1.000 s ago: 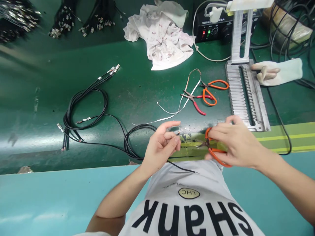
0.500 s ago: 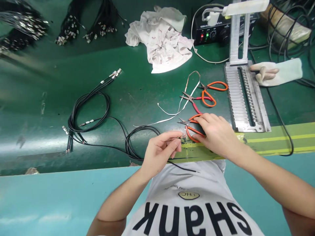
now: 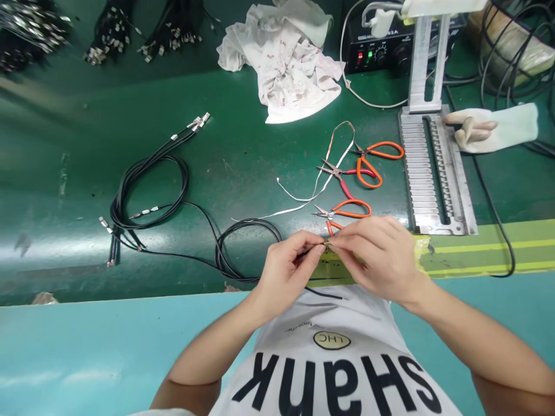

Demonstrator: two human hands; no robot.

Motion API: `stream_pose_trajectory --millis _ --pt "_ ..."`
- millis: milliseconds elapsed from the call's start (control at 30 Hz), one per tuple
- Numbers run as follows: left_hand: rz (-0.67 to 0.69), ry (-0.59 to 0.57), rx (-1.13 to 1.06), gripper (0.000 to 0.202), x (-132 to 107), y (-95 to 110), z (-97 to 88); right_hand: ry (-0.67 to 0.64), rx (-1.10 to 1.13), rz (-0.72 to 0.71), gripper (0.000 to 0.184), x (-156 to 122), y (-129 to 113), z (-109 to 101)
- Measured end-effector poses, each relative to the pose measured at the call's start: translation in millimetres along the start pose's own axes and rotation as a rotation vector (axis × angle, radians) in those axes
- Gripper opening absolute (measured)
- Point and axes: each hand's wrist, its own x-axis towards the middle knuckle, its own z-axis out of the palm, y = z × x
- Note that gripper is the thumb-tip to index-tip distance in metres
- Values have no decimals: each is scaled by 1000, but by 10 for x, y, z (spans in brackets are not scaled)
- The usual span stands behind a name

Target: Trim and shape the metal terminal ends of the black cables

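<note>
Near the front edge of the bench, my left hand pinches the end of a black cable, part of which lies coiled to its left. My right hand meets it fingertip to fingertip, pinching at the same small cable end, whose exact shape the fingers hide. Just beyond my right fingers lie orange-handled cutters on the bench, partly covered by the hand. Farther off are pliers with red handles and a second orange-handled pair. Another cable tail hangs below my left hand over the shirt.
A coil of black cables with metal ends lies at the left. A slotted metal fixture stands right, a white glove beside it. Crumpled cloth and a black control box sit at the back. Thin white strips lie mid-bench.
My right hand has let go of the orange-handled cutters, leaving them on the bench. It has moved left to the cable end at my left fingertips.
</note>
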Motion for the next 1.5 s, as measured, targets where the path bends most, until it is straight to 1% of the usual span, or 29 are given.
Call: stream_pose_trajectory --millis 33,67,200,267,300,433,600,833,1000,1200,1267,1333,1400,1500 --pt "14 18 22 14 -2 0 6 1 -19 0 9 -7 1 3" --pt "22 35 31 14 -3 1 12 -5 21 28 9 -8 -1 2" --pt "9 69 -19 13 -1 10 16 -29 372 289 15 10 -27 17" --pt "-6 65 -51 13 1 8 15 -33 467 368 15 12 -46 46" --pt "-14 63 -63 13 2 4 15 -35 495 380 12 11 -55 64" --pt "-25 62 -80 12 3 -19 19 -19 557 382 4 12 -84 114" --pt "-9 39 -43 12 2 -40 17 -46 623 393 6 26 -69 113" --pt "28 24 -34 12 4 -49 14 -32 632 343 6 3 -21 117" --pt "78 12 -8 8 1 -69 17 -27 632 327 8 -19 -28 111" --pt "207 52 62 3 14 -96 46 -30 578 358 7 -40 -46 119" --pt "229 59 60 3 12 -83 41 -40 593 385 7 -58 -30 123" --pt "211 52 26 3 5 -62 25 -43 619 443 5 -79 -9 128" --pt "155 37 -42 6 -4 -40 8 -31 629 498 6 -94 2 132" --pt "62 20 -163 11 -7 -21 -2 -26 620 492 9 -88 -21 123"
